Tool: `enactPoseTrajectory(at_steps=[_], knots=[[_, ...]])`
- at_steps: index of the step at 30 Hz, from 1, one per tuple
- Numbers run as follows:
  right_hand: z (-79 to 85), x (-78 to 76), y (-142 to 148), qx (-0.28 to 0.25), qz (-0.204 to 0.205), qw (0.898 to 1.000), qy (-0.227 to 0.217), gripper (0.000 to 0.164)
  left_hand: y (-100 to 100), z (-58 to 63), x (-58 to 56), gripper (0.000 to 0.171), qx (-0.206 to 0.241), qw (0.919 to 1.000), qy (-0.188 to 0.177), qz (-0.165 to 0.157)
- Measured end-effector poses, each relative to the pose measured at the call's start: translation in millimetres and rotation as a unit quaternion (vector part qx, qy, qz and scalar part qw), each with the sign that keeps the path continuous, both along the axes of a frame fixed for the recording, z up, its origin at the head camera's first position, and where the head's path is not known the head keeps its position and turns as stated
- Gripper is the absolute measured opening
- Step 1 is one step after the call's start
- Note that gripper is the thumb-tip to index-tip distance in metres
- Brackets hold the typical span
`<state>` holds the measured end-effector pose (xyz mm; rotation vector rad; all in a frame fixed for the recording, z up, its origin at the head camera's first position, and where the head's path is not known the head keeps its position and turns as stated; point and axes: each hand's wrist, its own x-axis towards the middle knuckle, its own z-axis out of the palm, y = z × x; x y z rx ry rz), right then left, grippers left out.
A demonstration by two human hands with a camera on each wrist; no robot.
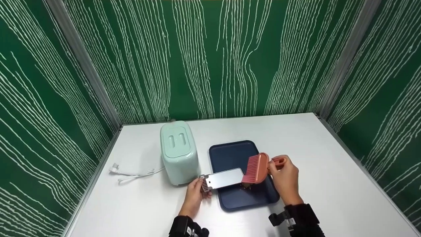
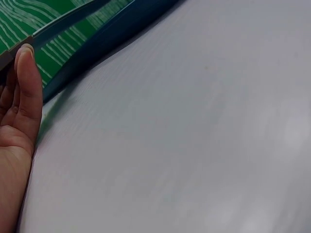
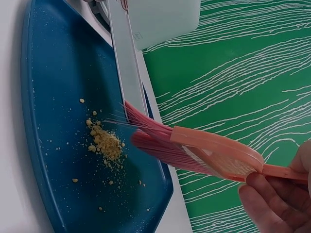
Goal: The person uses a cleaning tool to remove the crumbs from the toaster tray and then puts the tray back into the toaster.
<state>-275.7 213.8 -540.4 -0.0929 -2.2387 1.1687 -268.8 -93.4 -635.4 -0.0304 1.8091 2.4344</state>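
Note:
In the head view my left hand [image 1: 193, 199] pinches the grey slotted end of a flat metal crumb tray [image 1: 225, 178], held tilted over a navy serving tray [image 1: 230, 154]. My right hand [image 1: 286, 181] grips the handle of an orange brush [image 1: 262, 168]. Its pink bristles [image 3: 146, 124] meet the crumb tray's far end in the right wrist view. Below them, a small heap of yellowish crumbs [image 3: 106, 143] lies on the navy tray, with finer bits scattered around. Only the fingers and palm of the left hand show at the left wrist view's edge.
A mint-green toaster [image 1: 181, 168] stands left of the navy tray, close to my left hand. Its white cord [image 1: 138, 173] and plug lie on the white table [image 1: 141, 204] further left. Green walls with white lines [image 1: 197, 59] enclose the table.

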Motion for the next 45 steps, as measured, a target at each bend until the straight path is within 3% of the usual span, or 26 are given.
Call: enactPoseTrajectory(at_steps=[15,20,27,35,45], knots=[[-0.8,-3.2,-0.2,-0.025,0.007,1.000,-0.016,0.006,-1.2,-1.1,-0.8,0.044,0.001,1.0000,-0.001,-0.001],[-0.4,-4.9,0.9,-0.030,0.019,0.999,-0.010,0.007,0.8,-1.0,-2.0,0.041,0.006,0.9998,0.001,0.017],[2.8,-5.1,8.2,-0.006,0.000,1.000,0.003,0.008,5.7,-0.7,-6.1,0.040,0.016,0.9997,-0.007,0.019],[6.9,-0.5,19.7,-0.026,-0.006,1.000,-0.008,0.013,13.6,-0.4,-11.2,0.038,0.020,0.9996,-0.008,0.016],[1.5,-2.8,11.5,-0.020,-0.007,1.000,-0.008,0.011,-0.2,-3.6,-4.7,0.041,0.007,0.9997,-0.008,0.023]])
